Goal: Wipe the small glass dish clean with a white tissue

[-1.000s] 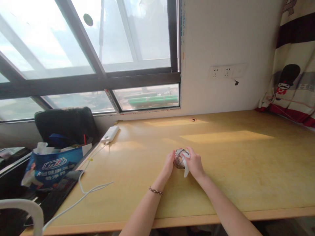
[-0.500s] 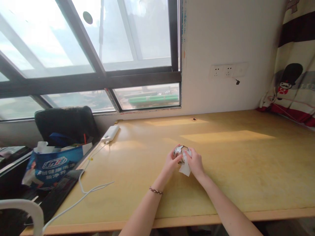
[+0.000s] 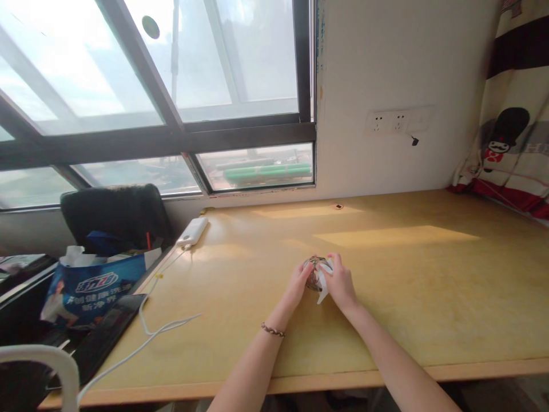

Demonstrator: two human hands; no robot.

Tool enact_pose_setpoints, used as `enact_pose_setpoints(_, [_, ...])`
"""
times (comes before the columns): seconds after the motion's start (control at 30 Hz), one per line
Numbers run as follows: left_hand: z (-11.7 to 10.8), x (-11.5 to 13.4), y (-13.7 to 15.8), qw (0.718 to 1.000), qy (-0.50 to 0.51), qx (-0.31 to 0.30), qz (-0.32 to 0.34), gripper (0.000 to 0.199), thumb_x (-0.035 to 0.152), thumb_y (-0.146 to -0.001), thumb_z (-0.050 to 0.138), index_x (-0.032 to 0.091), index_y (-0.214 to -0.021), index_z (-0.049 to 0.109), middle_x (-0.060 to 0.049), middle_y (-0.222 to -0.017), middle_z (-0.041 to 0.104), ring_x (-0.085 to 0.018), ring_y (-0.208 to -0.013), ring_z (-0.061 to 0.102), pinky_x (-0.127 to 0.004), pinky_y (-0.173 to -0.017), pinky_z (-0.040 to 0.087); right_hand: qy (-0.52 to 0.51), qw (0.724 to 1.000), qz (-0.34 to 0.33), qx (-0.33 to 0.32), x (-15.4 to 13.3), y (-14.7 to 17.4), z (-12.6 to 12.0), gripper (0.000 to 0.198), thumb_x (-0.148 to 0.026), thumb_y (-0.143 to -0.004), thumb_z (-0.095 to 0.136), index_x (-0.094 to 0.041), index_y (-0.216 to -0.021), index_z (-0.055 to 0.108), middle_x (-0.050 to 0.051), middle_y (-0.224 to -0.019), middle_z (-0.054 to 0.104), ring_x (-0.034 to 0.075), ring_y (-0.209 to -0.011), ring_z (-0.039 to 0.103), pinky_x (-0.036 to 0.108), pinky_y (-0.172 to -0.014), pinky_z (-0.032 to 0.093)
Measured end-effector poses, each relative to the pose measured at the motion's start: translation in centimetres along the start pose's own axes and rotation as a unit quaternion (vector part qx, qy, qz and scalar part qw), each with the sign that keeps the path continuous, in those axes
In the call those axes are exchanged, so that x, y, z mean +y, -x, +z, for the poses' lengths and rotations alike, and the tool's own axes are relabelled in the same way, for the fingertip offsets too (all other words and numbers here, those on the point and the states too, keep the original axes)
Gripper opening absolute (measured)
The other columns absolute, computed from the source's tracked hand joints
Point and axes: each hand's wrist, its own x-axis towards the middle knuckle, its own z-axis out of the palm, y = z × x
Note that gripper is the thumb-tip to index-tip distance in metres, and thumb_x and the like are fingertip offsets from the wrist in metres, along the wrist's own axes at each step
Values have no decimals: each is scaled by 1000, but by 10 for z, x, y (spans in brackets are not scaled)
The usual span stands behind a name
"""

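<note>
Above the middle of the wooden table (image 3: 240, 343), both my hands are close together around a small, round, shiny object (image 3: 314, 280). It looks metallic or glassy; its exact kind is unclear. My left hand (image 3: 297, 284) is closed on its left side, the thumb lying along the near face. In my right hand (image 3: 341, 284) is a white tissue (image 3: 323, 289), pinched against the object's right side with one end hanging down. My fingers hide the object's far side. A braided bracelet (image 3: 273, 330) circles my left wrist.
A white power bank (image 3: 193, 232) with a white cable (image 3: 148, 329) lies at the table's left. Beyond that edge stand a blue bag (image 3: 96, 289) and a black chair (image 3: 114, 212). A window, a wall socket (image 3: 388, 121) and a patterned curtain (image 3: 510, 149) are behind.
The shiny object has turned in my hands and its near face looks darker. My right hand has shifted the tissue, whose hanging end is now narrower and folded.
</note>
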Motion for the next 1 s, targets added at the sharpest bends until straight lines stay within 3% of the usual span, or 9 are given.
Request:
enact_pose_setpoints(0.07, [1, -3, -1, 1000, 11, -9, 24, 58, 43, -66, 64, 16, -116, 51, -6, -89, 62, -12, -67, 53, -24, -64, 41, -6, 999, 27, 18, 1, -3, -1, 29, -34, -78, 45, -16, -102, 47, 8, -73, 64, 21, -65, 62, 26, -56, 42])
enact_pose_setpoints(0.17, [4, -5, 0, 998, 24, -36, 39, 64, 33, -61, 71, 17, -119, 48, -10, -106, 59, -17, -84, 56, -26, -73, 43, -3, 997, 67, 45, 2, -6, -2, 28, -34, -77, 45, -16, -99, 48, 8, -73, 64, 21, -64, 61, 26, -54, 41])
enact_pose_setpoints(0.3, [7, -2, 2, 999, 19, -31, 11, 46, 35, -68, 65, 13, -107, 56, -11, -103, 61, -22, -92, 56, -31, -79, 43, -5, 997, 73, 38, 3, -7, -1, 31, -35, -77, 43, -14, -99, 49, 10, -74, 64, 22, -66, 60, 27, -55, 41])
enact_pose_setpoints(0.43, [8, 5, 4, 1000, 17, -1, 5, 43, 34, -67, 66, 11, -103, 59, -11, -99, 64, -22, -91, 57, -32, -79, 44, -20, 997, 68, 27, 4, -8, 0, 35, -35, -75, 45, -14, -104, 47, 9, -75, 64, 21, -66, 61, 27, -55, 42])
enact_pose_setpoints(0.6, [10, 9, 6, 999, 46, 21, 9, 52, 29, -66, 68, 15, -114, 52, -10, -100, 64, -19, -87, 59, -30, -77, 46, -12, 998, 56, 32, 3, -10, -5, 46, -35, -71, 52, -14, -111, 44, 7, -71, 63, 21, -65, 61, 26, -55, 43])
enact_pose_setpoints(0.8, [7, 4, 2, 1000, 21, 3, 2, 49, 35, -70, 62, 13, -114, 52, -12, -103, 63, -20, -82, 61, -33, -75, 47, -5, 999, 44, 31, 4, -8, -5, 39, -37, -74, 51, -16, -107, 47, 6, -69, 62, 20, -63, 60, 26, -54, 41])
enact_pose_setpoints(1.0, [11, 4, 3, 999, 13, -27, 27, 59, 26, -62, 70, 16, -117, 51, -11, -112, 59, -23, -100, 55, -33, -86, 43, -22, 998, 60, 27, 4, -6, -1, 33, -37, -75, 49, -17, -101, 49, 7, -72, 63, 20, -63, 60, 26, -53, 41])
